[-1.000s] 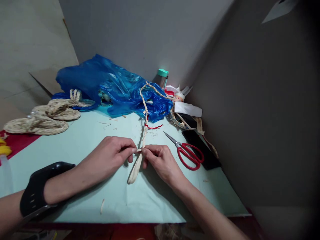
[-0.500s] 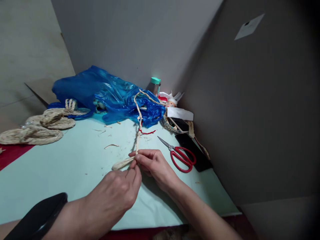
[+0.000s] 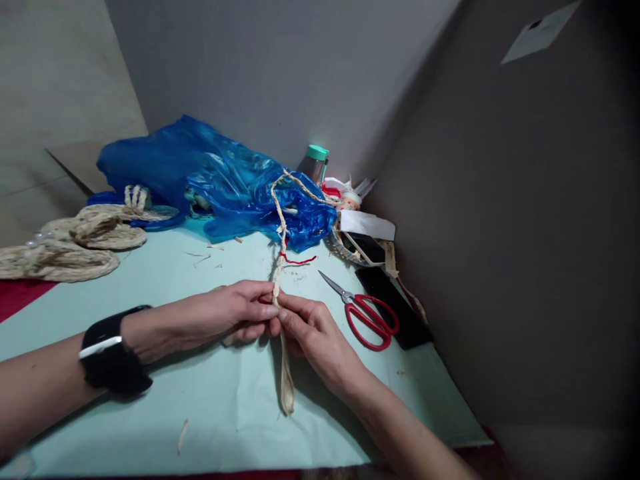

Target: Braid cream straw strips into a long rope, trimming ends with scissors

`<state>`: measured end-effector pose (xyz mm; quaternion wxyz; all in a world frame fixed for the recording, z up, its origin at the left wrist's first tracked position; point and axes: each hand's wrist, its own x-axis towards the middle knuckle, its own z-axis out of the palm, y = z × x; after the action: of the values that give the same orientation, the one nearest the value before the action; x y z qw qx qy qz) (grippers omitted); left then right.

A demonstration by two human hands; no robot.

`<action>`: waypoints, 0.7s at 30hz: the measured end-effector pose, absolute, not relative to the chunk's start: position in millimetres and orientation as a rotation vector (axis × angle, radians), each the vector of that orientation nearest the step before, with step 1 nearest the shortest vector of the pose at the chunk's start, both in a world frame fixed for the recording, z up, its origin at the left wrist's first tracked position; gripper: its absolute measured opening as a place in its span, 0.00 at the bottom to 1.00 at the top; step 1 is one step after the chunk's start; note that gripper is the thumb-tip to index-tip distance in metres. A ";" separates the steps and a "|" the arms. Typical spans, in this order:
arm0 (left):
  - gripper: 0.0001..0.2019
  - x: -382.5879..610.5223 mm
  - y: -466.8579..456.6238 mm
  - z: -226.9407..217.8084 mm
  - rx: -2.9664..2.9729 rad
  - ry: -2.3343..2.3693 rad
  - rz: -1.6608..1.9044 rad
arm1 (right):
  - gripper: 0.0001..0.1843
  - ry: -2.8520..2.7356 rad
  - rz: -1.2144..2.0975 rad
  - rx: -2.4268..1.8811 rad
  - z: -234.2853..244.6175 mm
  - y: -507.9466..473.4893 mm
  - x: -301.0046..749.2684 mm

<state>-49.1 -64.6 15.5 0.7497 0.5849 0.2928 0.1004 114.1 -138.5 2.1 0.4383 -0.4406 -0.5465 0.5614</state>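
A pale braided straw cord (image 3: 279, 257) runs from the blue plastic bag (image 3: 210, 180) toward me across the light green table sheet (image 3: 150, 387). A red thread (image 3: 297, 260) is tied round it partway along. My left hand (image 3: 245, 310), with a black band on the wrist, pinches the cord from the left. My right hand (image 3: 313, 330) pinches it from the right at the same spot. Both hands are closed on the straw, fingertips touching. Loose flat straw strips (image 3: 286, 380) trail from the pinch toward the near edge.
Red-handled scissors (image 3: 367, 313) lie shut just right of my right hand, beside a black flat object (image 3: 395, 300). A green-capped bottle (image 3: 316, 163), a small cup and paper clutter the corner. Woven straw pieces (image 3: 70, 243) lie far left. Grey walls close the back and right.
My left hand swung from near my body back to the left side of the cord. The loose straw tail, which lay out to the left, now points toward me.
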 end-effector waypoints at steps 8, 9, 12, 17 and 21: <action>0.09 -48.9 -61.0 19.8 1.325 0.587 0.192 | 0.07 -1.377 1.313 -1.157 3.0 -140.9 111.8; 0.09 -49.1 -61.4 20.1 1.328 0.592 0.190 | 0.06 -1.373 1.316 -1.154 2.2 -141.3 111.9; 0.09 -50.2 -65.0 17.9 1.363 0.661 0.205 | 0.06 -1.431 1.290 -1.194 3.4 -144.3 112.9; 0.09 -50.9 -75.2 11.9 1.420 0.847 0.293 | 0.07 -1.788 0.968 -1.495 15.3 -153.4 111.4; 0.08 -48.9 -80.0 12.8 1.429 0.948 0.341 | 0.07 -2.100 0.405 -1.771 15.9 -155.6 108.5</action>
<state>-48.9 -80.0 12.8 0.6417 0.6268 0.4158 0.1496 108.5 -155.6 15.9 0.1813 -0.6272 -0.7438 0.1433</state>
